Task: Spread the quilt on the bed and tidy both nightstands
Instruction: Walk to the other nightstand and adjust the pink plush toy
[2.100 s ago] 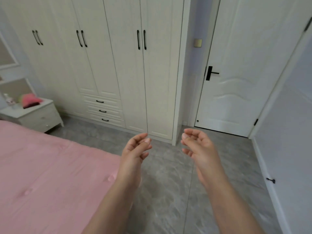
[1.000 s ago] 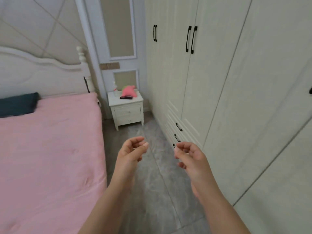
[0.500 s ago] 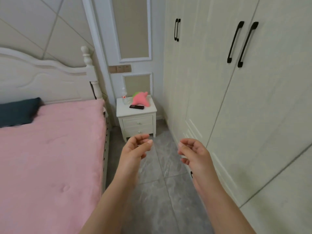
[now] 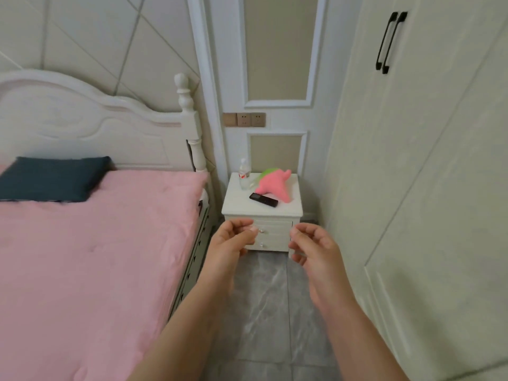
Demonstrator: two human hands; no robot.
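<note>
Nearest, the left hand (image 4: 229,242) and right hand (image 4: 316,250) hover empty, fingers loosely curled, above grey floor tiles. Left, the pink quilt (image 4: 90,243) covers the bed; ahead, the white wooden nightstand (image 4: 239,206) holds a clear plastic bottle (image 4: 244,174), black remote (image 4: 263,199) and pink plush toy (image 4: 273,185). Tidying well probably means lifting the upright bottle carefully.

Soft even indoor light, faint shadows; slight motion blur; wide-angle bending at edges.

Bare forearms, sleeveless, ringless hands (image 4: 231,243)
</note>
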